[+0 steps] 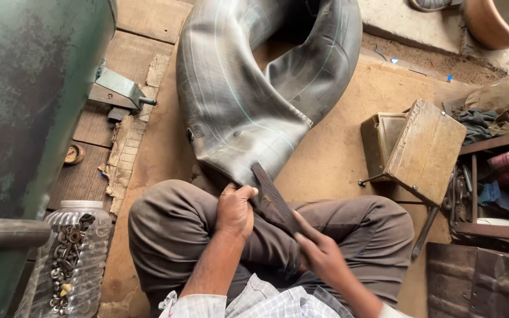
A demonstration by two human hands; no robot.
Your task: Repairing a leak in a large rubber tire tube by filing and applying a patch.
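A big black rubber inner tube (248, 88) lies on the floor in front of me, its near fold resting on my crossed legs. My left hand (235, 207) grips that near fold of the tube. A flat dark strip, a worn file or rasp (273, 200), lies slanted across the fold. My right hand (320, 252) lies on the lower end of this strip with its fingers stretched along it. Whether the right hand clasps the strip I cannot tell for sure; it presses on it.
A large green metal tank (25, 106) fills the left side. Beside my left knee stands a clear plastic jar (72, 259) of washers and nuts. A low wooden stool (422, 150) and a shelf with rags and cans (502, 171) are on the right.
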